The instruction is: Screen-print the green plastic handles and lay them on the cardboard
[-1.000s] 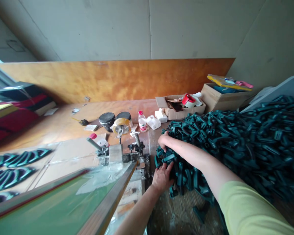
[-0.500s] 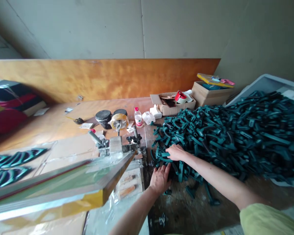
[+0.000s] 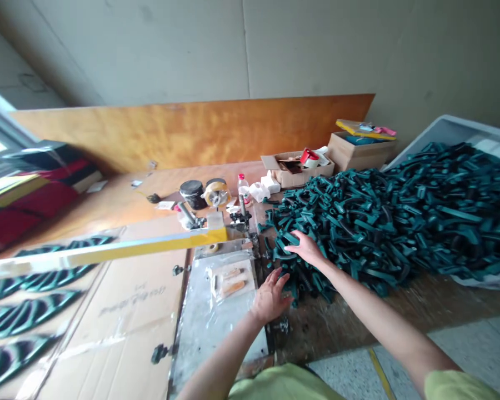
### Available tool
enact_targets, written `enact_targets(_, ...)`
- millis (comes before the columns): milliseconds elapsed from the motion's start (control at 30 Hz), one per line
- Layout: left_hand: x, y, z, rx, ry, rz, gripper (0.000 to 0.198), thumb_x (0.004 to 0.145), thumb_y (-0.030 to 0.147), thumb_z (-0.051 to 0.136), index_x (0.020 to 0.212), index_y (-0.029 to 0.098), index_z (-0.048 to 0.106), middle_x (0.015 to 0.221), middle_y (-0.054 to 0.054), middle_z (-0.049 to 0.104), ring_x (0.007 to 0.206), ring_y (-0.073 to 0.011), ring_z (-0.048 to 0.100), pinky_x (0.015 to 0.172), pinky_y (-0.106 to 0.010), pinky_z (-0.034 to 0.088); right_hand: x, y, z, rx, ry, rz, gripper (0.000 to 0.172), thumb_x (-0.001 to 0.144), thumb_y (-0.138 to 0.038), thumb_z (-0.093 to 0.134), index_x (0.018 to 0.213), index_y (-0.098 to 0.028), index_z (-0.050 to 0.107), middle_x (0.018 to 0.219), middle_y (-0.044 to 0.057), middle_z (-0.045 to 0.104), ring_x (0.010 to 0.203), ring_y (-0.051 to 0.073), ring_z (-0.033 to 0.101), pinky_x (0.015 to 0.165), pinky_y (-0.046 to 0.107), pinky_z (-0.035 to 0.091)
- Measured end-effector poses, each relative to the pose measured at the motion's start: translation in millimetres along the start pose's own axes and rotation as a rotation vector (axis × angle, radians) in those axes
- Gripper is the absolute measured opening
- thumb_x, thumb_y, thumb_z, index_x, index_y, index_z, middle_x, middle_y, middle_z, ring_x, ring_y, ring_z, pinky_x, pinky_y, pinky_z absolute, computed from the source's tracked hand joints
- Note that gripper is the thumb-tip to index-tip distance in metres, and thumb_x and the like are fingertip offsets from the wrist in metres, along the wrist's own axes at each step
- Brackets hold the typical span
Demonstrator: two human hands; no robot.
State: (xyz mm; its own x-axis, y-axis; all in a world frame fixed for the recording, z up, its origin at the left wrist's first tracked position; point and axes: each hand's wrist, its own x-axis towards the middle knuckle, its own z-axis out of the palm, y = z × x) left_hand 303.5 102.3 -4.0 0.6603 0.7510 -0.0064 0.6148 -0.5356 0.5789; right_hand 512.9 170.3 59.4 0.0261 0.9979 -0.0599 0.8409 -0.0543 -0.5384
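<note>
A large heap of dark green curved plastic handles [image 3: 354, 222] covers the right side of the table. Over its near left part is my right hand [image 3: 308, 249], thumb and fingers closed around one dark green plastic handle [image 3: 290, 240]. My left hand [image 3: 270, 297] is at the heap's front left edge, fingers spread and holding nothing; its fingertips are close to the nearest handles. Left of it lies a plastic-covered flat plate [image 3: 216, 316] with small tan-and-brown pieces [image 3: 234, 286] on top. A yellow-edged frame [image 3: 150, 247] is raised above the plate's far end.
Finished-looking green curved parts [image 3: 29, 316] lie in rows on cardboard [image 3: 133, 316] at left. A grey bin [image 3: 444, 125] tips handles out at right. Behind stand black tubs [image 3: 192, 194], a bottle [image 3: 242, 186] and open boxes [image 3: 298, 176]. Clamp knobs [image 3: 160, 354] stick out beside the plate.
The framed screen has swung up and away, uncovering the plate and cardboard. Loose handles at the heap's front edge are now gathered in. My left hand has drawn slightly nearer, fingers more spread.
</note>
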Motion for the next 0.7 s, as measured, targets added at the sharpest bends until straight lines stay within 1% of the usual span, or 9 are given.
enact_targets(100, -38.7, -6.5, -16.8, -0.098, 0.096, 0.024, 0.055, 0.085, 0.041, 0.062, 0.135, 0.022, 0.051, 0.148, -0.013, 0.047, 0.136, -0.026, 0.044, 0.112, -0.044, 0.04, -24.9, -21.3, 14.7, 0.141, -0.006, 0.011, 0.036, 0.092, -0.044, 0.053, 0.122, -0.024, 0.056, 0.11, 0.006, 0.069, 0.106, 0.022, 0.063, 0.086, 0.03, 0.048)
enact_targets(167, -70.9, -9.8, -32.3, -0.168, 0.135, -0.003, 0.044, 0.088, 0.041, 0.059, 0.128, 0.022, 0.057, 0.14, -0.01, 0.055, 0.128, -0.0223, 0.053, 0.109, -0.039, 0.043, -38.2, -42.2, 32.1, 0.202, -0.028, -0.057, 0.029, 0.095, -0.041, 0.048, 0.115, -0.023, 0.058, 0.104, 0.005, 0.069, 0.1, 0.021, 0.064, 0.084, 0.029, 0.047)
enact_targets(233, -105.0, -15.6, -48.9, -0.234, 0.17, -0.085, 0.033, 0.091, 0.04, 0.056, 0.119, 0.024, 0.063, 0.131, -0.007, 0.062, 0.119, -0.0197, 0.06, 0.104, -0.034, 0.047, -44.9, -67.1, 56.0, 0.214, -0.041, -0.197, 0.021, 0.094, -0.034, 0.052, 0.107, -0.023, 0.062, 0.101, 0.004, 0.069, 0.097, 0.02, 0.063, 0.086, 0.029, 0.046)
enact_targets(300, -138.3, -26.7, -63.1, -0.295, 0.21, -0.207, 0.027, 0.092, 0.039, 0.054, 0.112, 0.027, 0.067, 0.124, -0.005, 0.067, 0.112, -0.0188, 0.064, 0.1, -0.032, 0.05, -44.0, -92.6, 84.0, 0.154, -0.02, -0.336, 0.014, 0.091, -0.028, 0.058, 0.101, -0.022, 0.066, 0.102, 0.005, 0.067, 0.101, 0.02, 0.06, 0.091, 0.031, 0.044)
enact_targets(367, -169.1, -43.7, -72.7, -0.357, 0.257, -0.325, 0.026, 0.092, 0.041, 0.052, 0.107, 0.028, 0.068, 0.12, -0.003, 0.068, 0.108, -0.0189, 0.066, 0.096, -0.032, 0.053, -37.8, -114.3, 112.1, 0.064, 0.006, -0.416, 0.012, 0.09, -0.025, 0.061, 0.099, -0.022, 0.069, 0.103, 0.005, 0.066, 0.103, 0.021, 0.057, 0.094, 0.033, 0.041)
enact_targets(433, -195.9, -64.4, -77.5, -0.42, 0.306, -0.428, 0.029, 0.092, 0.045, 0.05, 0.106, 0.027, 0.068, 0.117, -0.004, 0.069, 0.104, -0.0192, 0.067, 0.092, -0.032, 0.055, -30.7, -128.8, 135.7, -0.01, 0.004, -0.446, 0.014, 0.089, -0.024, 0.063, 0.1, -0.022, 0.07, 0.103, 0.006, 0.066, 0.102, 0.021, 0.056, 0.094, 0.034, 0.041)
enact_targets(500, -217.8, -85.1, -79.0, -0.477, 0.356, -0.52, 0.033, 0.091, 0.049, 0.05, 0.107, 0.026, 0.067, 0.114, -0.004, 0.07, 0.098, -0.0197, 0.07, 0.087, -0.033, 0.057, -27.1, -136.0, 151.8, -0.066, -0.009, -0.477, 0.016, 0.089, -0.024, 0.064, 0.102, -0.022, 0.071, 0.103, 0.005, 0.067, 0.101, 0.02, 0.055, 0.092, 0.033, 0.041)
enact_targets(567, -233.6, -103.3, -80.2, -0.522, 0.411, -0.587, 0.037, 0.088, 0.053, 0.053, 0.106, 0.024, 0.068, 0.111, -0.006, 0.072, 0.095, -0.021, 0.071, 0.084, -0.034, 0.058, -29.0, -138.2, 160.2, -0.131, -0.016, -0.502, 0.017, 0.091, -0.026, 0.061, 0.103, -0.022, 0.071, 0.101, 0.005, 0.067, 0.1, 0.02, 0.054, 0.088, 0.032, 0.041)
enact_targets(700, -246.2, -127.2, -94.4, -0.584, 0.527, -0.605, 0.042, 0.082, 0.057, 0.059, 0.102, 0.022, 0.071, 0.105, -0.008, 0.074, 0.09, -0.0238, 0.072, 0.08, -0.034, 0.059, -40.3, -141.2, 163.8, -0.259, 0.04, -0.485, 0.025, 0.097, -0.026, 0.048, 0.11, -0.024, 0.07, 0.103, 0.007, 0.067, 0.1, 0.022, 0.055, 0.085, 0.035, 0.041)
